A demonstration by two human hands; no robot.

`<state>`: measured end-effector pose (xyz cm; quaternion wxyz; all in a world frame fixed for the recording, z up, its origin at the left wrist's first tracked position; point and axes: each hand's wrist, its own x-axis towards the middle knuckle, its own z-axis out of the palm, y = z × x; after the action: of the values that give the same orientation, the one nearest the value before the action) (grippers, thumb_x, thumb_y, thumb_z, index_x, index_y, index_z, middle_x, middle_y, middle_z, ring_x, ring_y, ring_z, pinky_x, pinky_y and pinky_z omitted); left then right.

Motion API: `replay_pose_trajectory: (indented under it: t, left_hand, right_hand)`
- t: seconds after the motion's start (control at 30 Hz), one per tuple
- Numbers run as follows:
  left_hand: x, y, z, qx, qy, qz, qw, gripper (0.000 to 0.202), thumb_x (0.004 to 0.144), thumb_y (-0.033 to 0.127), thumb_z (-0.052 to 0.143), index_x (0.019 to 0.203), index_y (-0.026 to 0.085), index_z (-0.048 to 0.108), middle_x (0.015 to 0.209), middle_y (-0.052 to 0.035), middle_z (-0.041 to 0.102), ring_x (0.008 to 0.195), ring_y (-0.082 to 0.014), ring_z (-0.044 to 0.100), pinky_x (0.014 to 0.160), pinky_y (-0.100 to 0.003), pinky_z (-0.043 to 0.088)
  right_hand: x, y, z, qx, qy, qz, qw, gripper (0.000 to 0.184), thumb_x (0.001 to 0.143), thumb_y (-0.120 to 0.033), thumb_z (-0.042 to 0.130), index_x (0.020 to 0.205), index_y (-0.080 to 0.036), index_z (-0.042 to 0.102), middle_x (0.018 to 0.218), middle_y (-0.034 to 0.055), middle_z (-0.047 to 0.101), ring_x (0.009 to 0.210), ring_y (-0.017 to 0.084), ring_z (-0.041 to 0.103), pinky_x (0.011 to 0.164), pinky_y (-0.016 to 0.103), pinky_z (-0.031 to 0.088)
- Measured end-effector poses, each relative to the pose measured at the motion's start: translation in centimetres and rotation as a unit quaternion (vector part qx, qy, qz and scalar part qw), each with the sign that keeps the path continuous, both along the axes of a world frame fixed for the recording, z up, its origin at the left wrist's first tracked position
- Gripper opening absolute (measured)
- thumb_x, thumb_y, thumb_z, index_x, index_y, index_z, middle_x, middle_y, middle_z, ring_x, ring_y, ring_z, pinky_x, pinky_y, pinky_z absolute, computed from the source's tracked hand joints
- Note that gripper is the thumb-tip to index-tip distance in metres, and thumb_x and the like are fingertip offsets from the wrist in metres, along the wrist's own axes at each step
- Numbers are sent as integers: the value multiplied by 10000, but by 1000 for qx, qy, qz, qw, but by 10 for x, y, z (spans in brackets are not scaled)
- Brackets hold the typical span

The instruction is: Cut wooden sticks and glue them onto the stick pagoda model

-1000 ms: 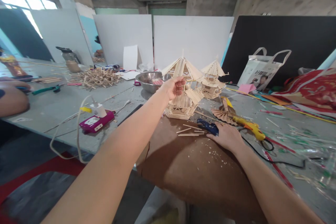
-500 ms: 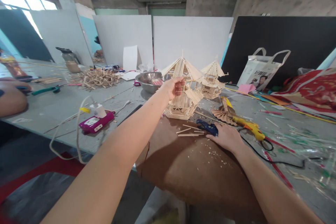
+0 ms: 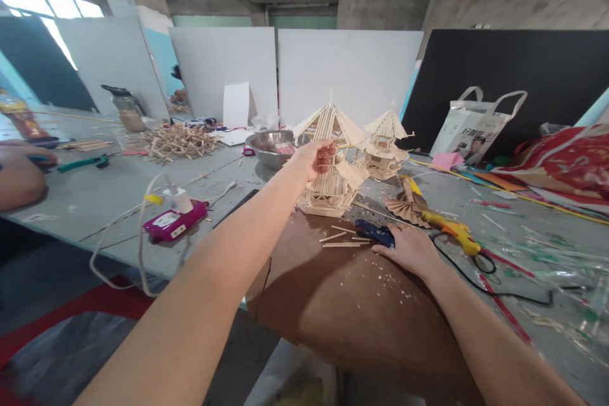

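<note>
Bowl [image 3: 267, 155]: shiny smooth metal. I see, just right of the bowl, stick house [image 3: 328, 196]: bare matt wood, ridged. Left of bowl, stick pile [image 3: 178, 141]: rough wood. Nearer, left of bowl, power strip [image 3: 174, 223]: glossy plastic. Behind bowl, white board [image 3: 349, 60]: smooth, matt.

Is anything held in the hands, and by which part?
The right hand covers the right end of the dark blue tool; a grip can't be confirmed. Whether the left hand, by the stick model, holds anything can't be told.
</note>
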<state>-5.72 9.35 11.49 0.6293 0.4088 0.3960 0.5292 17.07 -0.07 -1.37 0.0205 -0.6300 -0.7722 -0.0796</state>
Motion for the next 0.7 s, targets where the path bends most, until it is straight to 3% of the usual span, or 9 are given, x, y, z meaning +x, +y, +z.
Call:
replay_pose_trajectory:
  t: [0.13,0.7]
  left_hand:
    - [0,1,0,2,-6,-5,1000,89,640,225,584,602,145,576,467,-6,563,324,-51,402,371,-201,267]
    - [-1,2,0,2,8,-11,1000,110,639,240,571,612,133,562,510,2,567,346,-40,375,388,-203,258]
  right_hand:
    - [0,0,0,-8,2,-4,1000,711,694,-676,284,1124,-143,477,992,149,582,931,274,529,771,364,357]
    - [0,1,-1,-7,-1,1,1000,713,692,-678,276,1112,-141,486,976,152,585,918,280,533,755,371,365]
